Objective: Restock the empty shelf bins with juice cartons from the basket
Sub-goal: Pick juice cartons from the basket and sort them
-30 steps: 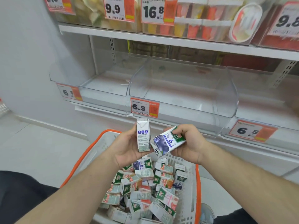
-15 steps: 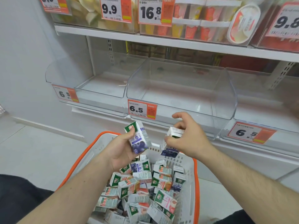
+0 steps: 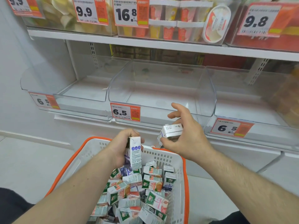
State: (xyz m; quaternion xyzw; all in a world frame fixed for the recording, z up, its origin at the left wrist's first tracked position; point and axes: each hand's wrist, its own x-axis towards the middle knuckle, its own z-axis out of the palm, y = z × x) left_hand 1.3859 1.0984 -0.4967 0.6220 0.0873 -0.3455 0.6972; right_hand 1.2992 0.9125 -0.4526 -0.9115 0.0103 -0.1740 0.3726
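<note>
My left hand (image 3: 123,146) grips an upright blueberry juice carton (image 3: 135,153) over the white basket with the orange rim (image 3: 163,156). My right hand (image 3: 184,135) holds a second carton (image 3: 171,131) on its side, pinched by thumb and lower fingers, with the index finger raised. It hovers just before the front wall of the middle clear bin (image 3: 161,88), which holds nothing. Several mixed juice cartons (image 3: 139,191) fill the basket.
Empty clear bins stand left (image 3: 64,84) and right (image 3: 252,94) of the middle one, each with a 6.5 price tag. The shelf above (image 3: 161,43) carries stocked fruit cups and tubs. A pale tiled floor (image 3: 29,159) lies at the left.
Both hands rose from the basket toward the middle bin. The right hand turned its carton onto its side and moved up and right; the left carton turned upright.
</note>
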